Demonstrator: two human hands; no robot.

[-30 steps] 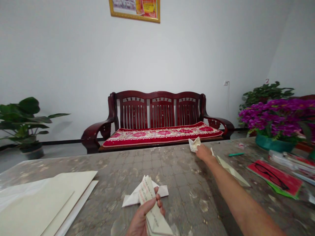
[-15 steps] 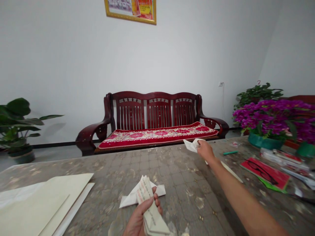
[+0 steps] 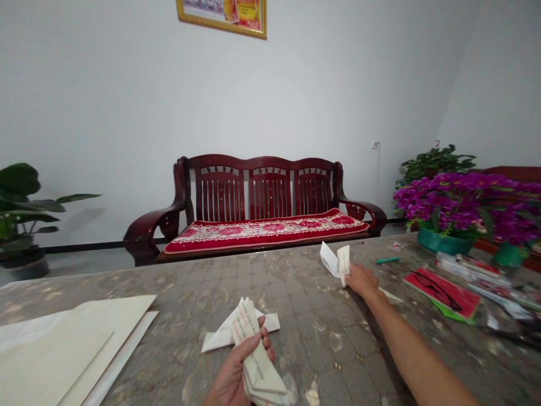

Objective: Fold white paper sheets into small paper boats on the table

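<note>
Pale wall (image 3: 296, 90) fills the far side, patterned table (image 3: 177, 332) spans the near side in front of you. Dark red wooden bench (image 3: 228, 194) sits against the wall beyond the table, red floral seat cover (image 3: 270, 228) along its seat. Large cream sheets (image 3: 71, 344) lie overlapping at the near left of the table. Purple flowers (image 3: 448, 197) in a teal pot on the far right; leafy plant (image 3: 25, 208) off the table's far left. Gold picture frame (image 3: 222, 26) hangs high on the wall, cut off at the top. Red booklet (image 3: 459, 307) lies on the right, a green one poking out from under it. Your hands are well apart. Left hand (image 3: 230, 372), near centre, is clamped on a fanned stack of printed folded papers (image 3: 262, 369), thumb across the top. White folded paper (image 3: 218, 337) lies on the table just behind that stack. Right hand (image 3: 362, 279) reaches toward the far edge, fingertips touching an upright printed slip (image 3: 344, 260); can't tell whether they're pinching it. White flap (image 3: 328, 259) stands tilted just left of the slip. Black glasses (image 3: 439, 290) rest on the red booklet. Green pen (image 3: 387, 260) lies farther back, right of that hand.
</note>
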